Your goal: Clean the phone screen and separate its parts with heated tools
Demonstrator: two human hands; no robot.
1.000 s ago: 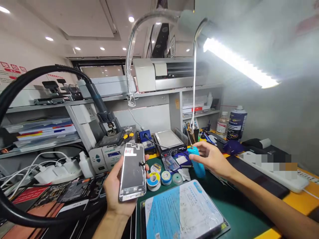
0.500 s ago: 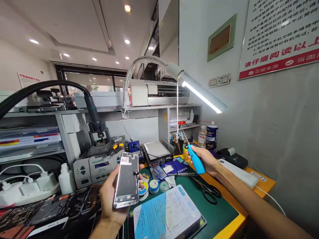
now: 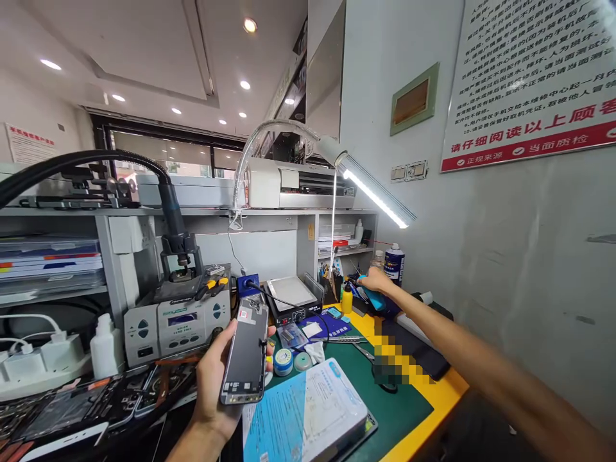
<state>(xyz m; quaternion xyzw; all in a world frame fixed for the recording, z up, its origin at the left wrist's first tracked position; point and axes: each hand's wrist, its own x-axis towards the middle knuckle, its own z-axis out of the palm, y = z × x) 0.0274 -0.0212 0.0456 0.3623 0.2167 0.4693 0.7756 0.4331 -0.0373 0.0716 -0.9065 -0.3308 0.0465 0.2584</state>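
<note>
My left hand (image 3: 214, 385) is closed around the sides of a phone screen (image 3: 245, 353), held tilted above the bench with its dark inner face and a small flex cable toward me. At the back right, my right hand (image 3: 378, 280) reaches out with its fingers wrapped round a blue-handled screwdriver (image 3: 371, 298). The screwdriver is beside a small yellow bottle (image 3: 347, 299) and in front of the tool holder (image 3: 330, 282). My fingers cover part of the handle.
A blue and white box (image 3: 308, 410) lies on the green mat (image 3: 399, 401). Behind it are solder reels (image 3: 283, 362), tweezers and partly blurred scissors. A soldering station (image 3: 178, 324) stands left, a heating plate (image 3: 291, 292) at the back, and a lamp (image 3: 375, 196) hangs overhead.
My right hand has moved the screwdriver farther back, toward the bottles and tool holder, and lowered it. My left hand still holds the phone screen. The view has turned slightly right.
</note>
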